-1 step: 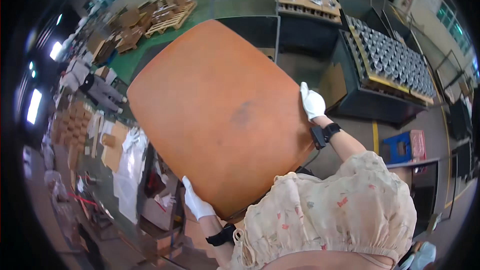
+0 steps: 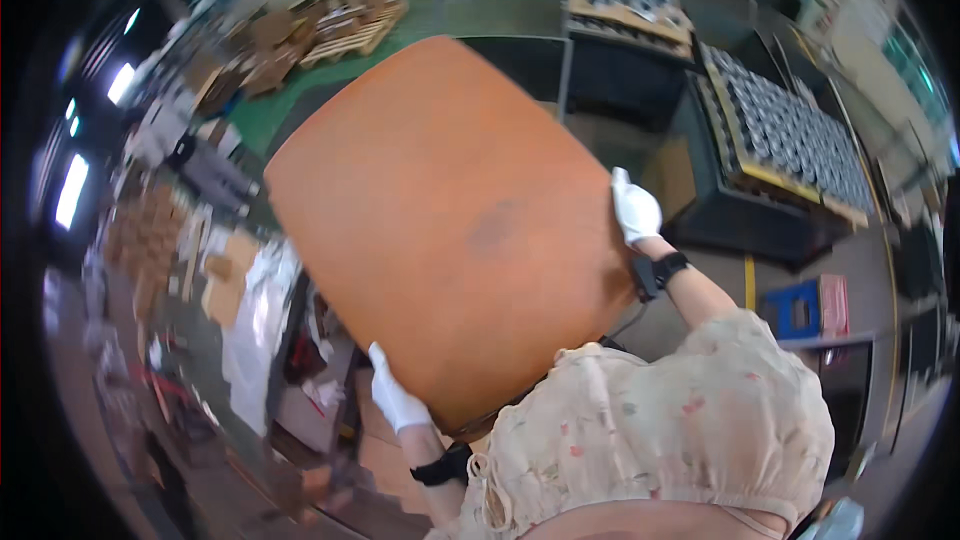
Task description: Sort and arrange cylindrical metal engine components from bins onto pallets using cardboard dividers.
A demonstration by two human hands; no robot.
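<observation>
In the head view, both white-gloved hands hold a large orange board (image 2: 450,220) up in front of the person, tilted. The left hand (image 2: 395,400) grips its lower edge, fingers closed around it; the right hand (image 2: 635,208) clasps the right edge, arm raised and bent. The board is flat, smooth and round-cornered, with a faint dark smudge.

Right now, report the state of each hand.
Left hand: closed on the lower edge of the large orange rounded board.
Right hand: gripping the board's right edge.
</observation>
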